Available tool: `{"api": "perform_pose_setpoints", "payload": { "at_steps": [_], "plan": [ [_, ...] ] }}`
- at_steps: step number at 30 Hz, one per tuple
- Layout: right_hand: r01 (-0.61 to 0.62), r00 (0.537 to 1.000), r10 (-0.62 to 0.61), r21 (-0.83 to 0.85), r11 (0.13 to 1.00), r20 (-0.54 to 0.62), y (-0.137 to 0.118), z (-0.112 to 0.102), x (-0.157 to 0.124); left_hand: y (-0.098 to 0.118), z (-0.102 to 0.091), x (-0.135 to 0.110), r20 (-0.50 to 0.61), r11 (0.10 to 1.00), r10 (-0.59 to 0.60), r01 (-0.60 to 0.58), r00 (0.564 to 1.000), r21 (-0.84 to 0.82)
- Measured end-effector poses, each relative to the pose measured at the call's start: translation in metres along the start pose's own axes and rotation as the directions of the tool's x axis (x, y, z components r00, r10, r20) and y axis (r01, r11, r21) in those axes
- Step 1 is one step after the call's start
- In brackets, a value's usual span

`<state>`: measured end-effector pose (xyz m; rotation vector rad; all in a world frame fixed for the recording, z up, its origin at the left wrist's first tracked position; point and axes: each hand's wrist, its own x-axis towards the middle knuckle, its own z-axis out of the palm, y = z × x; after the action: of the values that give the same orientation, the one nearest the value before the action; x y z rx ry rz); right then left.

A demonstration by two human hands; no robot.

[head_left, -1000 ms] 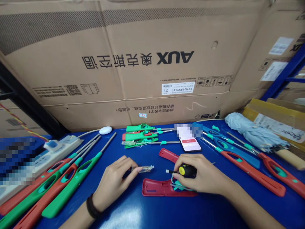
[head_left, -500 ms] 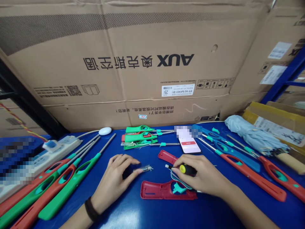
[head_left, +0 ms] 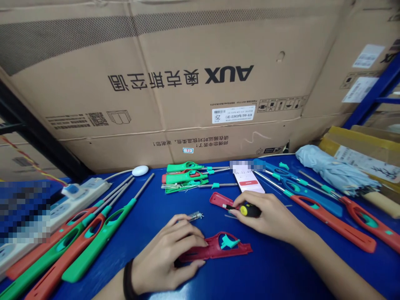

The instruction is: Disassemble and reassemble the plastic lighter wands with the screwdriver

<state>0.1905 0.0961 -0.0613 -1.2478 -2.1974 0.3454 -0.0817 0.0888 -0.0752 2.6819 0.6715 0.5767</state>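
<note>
My left hand [head_left: 170,256] grips the near end of a red lighter shell half [head_left: 218,250] that lies open on the blue table [head_left: 237,279], a teal trigger piece [head_left: 229,242] sitting in it. My right hand [head_left: 268,216] is closed round a small black-and-yellow screwdriver [head_left: 248,209], its tip pointing left by the other red shell half [head_left: 220,200]. A small clear lighter insert [head_left: 196,216] lies loose on the table just beyond my left fingers.
Several long red and green lighters [head_left: 93,237] lie at the left beside a white power strip [head_left: 78,196]. More lighters [head_left: 187,177] sit at the back, others [head_left: 325,216] at the right. A phone [head_left: 249,182], a folded umbrella [head_left: 337,173] and a big cardboard box [head_left: 187,83] surround them.
My left hand let go of the clear insert and moved down to take the red shell half. My right hand lifted off that shell and moved back with the screwdriver.
</note>
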Motion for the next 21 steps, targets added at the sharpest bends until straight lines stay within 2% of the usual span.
{"api": "perform_pose_setpoints", "payload": {
  "at_steps": [8, 11, 14, 17, 21],
  "plan": [
    [0.012, 0.998, -0.014, 0.039, 0.999, 0.055, -0.004, 0.002, 0.002, -0.005, -0.003, -0.001, -0.037, 0.997, 0.02, -0.017, 0.999, 0.073],
    [-0.005, 0.985, -0.009, 0.081, 0.997, 0.174, -0.007, -0.004, 0.0, -0.015, -0.003, -0.002, -0.156, 0.985, -0.053, 0.078, 0.986, 0.155],
    [-0.055, 0.954, 0.036, 0.057, 0.997, 0.298, -0.009, -0.006, -0.003, -0.026, -0.002, -0.004, -0.25, 0.957, -0.166, 0.217, 0.954, 0.193],
    [-0.07, 0.939, 0.055, 0.032, 0.997, 0.341, -0.008, -0.004, -0.005, -0.033, 0.0, -0.005, -0.245, 0.932, -0.271, 0.317, 0.931, 0.177],
    [-0.023, 0.931, -0.002, 0.064, 0.998, 0.365, -0.008, -0.001, -0.003, -0.036, 0.001, -0.005, -0.209, 0.917, -0.33, 0.365, 0.92, 0.16]
  ]
}}
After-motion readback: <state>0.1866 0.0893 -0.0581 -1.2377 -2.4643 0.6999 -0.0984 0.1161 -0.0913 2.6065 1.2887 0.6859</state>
